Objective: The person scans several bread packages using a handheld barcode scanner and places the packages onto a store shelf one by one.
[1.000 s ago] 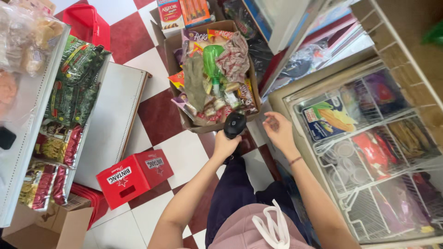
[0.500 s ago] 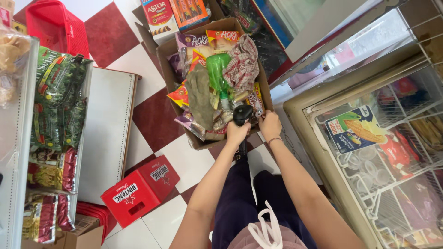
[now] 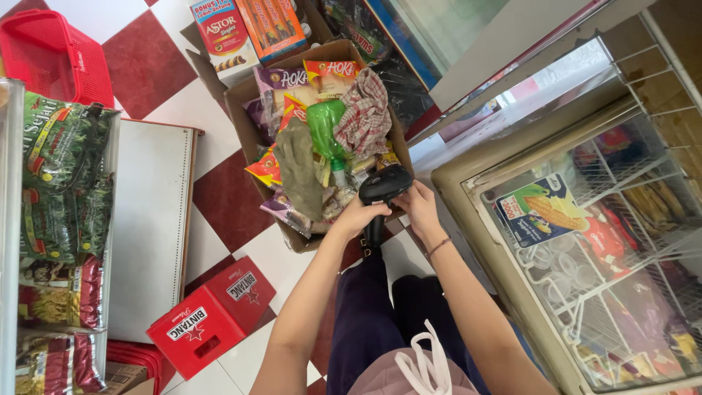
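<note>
Scanner (image 3: pixel 383 192) sits over the near edge of the box (image 3: pixel 241 117), above the snack packs. My left hand (image 3: pixel 360 216) clamps its grip; my right hand (image 3: pixel 419 207) curls against its head (trigger hidden). Step: readying it. Next calls for aiming at a pack (image 3: pixel 265 170).

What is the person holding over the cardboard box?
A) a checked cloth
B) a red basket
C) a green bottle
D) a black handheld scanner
D: both hands, left hand and right hand, grip the black scanner at the edge of the box; the bottle and cloth lie in the box.
</note>
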